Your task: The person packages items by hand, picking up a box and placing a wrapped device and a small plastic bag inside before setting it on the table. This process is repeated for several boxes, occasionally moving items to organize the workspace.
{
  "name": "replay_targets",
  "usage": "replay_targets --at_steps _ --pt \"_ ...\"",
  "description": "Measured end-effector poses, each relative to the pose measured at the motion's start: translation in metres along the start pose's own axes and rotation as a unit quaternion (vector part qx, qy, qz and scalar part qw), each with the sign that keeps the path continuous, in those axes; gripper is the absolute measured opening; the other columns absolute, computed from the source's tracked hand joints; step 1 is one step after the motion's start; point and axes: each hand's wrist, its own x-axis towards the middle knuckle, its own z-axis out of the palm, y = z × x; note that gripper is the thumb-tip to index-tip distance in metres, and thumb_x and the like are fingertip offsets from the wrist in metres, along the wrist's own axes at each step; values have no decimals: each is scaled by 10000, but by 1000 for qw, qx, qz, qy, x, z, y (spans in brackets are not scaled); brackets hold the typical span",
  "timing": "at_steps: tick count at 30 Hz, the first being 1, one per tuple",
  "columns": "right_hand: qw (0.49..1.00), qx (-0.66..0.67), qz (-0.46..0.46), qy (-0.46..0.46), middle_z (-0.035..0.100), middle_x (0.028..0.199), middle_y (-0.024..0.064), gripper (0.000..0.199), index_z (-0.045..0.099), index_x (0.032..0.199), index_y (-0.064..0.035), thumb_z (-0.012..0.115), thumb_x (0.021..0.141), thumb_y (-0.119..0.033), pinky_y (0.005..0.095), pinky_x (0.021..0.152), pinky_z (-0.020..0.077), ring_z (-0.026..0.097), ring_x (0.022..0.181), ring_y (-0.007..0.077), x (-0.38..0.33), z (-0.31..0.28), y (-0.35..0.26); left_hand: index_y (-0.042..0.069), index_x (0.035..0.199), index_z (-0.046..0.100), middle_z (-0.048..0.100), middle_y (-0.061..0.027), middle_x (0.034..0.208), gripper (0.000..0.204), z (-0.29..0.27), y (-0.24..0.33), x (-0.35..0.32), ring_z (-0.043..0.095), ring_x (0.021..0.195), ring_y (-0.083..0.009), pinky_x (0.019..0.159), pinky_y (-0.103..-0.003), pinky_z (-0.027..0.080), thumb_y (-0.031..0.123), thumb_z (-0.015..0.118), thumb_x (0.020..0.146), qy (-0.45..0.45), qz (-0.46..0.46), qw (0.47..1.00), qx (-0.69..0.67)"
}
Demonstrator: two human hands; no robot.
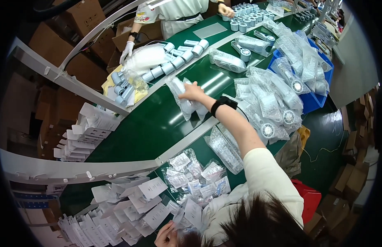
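My right arm, with a black watch, stretches across the green table. Its hand (pixel 193 91) grips the top of a bubble-wrapped package (pixel 185 105) lying on the green surface. Low in the picture, my left hand (pixel 166 235) has its fingers curled at the edge of a clear plastic packet (pixel 192 214) with a white paper inside; part of this hand is cut off by the frame. Beside the packet lies a pile of small clear bags (pixel 197 177) with printed papers. Another bubble-wrapped package (pixel 224 150) lies below my right forearm.
Many bubble-wrapped devices (pixel 269 99) are heaped on the right, next to a full blue bin (pixel 329 82). White folded cartons (pixel 117 210) fill the lower left. A grey metal rail (pixel 96 169) crosses the table. Opposite, a co-worker's gloved hand (pixel 127 52) is near grey-blue cylinders (pixel 168 67).
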Motion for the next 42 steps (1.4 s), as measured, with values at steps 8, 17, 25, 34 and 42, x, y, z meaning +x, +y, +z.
replay_targets --at_steps 8,17,25,34,42 --pt "986 -99 -126 40 426 997 255 622 492 1093 -129 631 550 -400 444 721 450 524 829 404 -181 -106 40 -24 904 593 617 -122 833 216 20 45 8 594 740 -200 661 -262 458 1 579 690 134 -101 984 57" --pt "972 -233 11 -34 299 1295 265 577 539 1072 -87 635 627 -441 548 916 281 301 1156 456 -209 6 93 -52 821 629 639 -123 881 196 24 47 -13 616 747 -177 640 -234 467 -104 599 634 236 -49 969 -50" --pt "938 -156 -296 86 343 1274 243 601 448 1191 -90 670 669 -285 526 914 299 366 1120 428 -236 -4 37 -65 630 580 640 -160 855 84 -76 87 -125 625 768 -214 673 -267 474 -117 576 563 442 -38 896 -32" --pt "879 -69 -391 -263 461 1183 189 547 456 1175 -36 661 698 -208 387 859 402 473 1057 329 -307 60 -59 -39 799 583 571 -32 756 107 -289 76 -201 518 704 -106 665 -228 394 -5 601 700 702 44 700 124" --pt "909 125 -373 -137 441 1215 148 684 363 1260 -60 692 663 -123 355 824 425 488 1057 263 -326 116 -153 -13 666 619 551 -11 575 90 -468 -167 -10 489 550 -87 520 -241 373 47 668 621 593 -41 799 87"
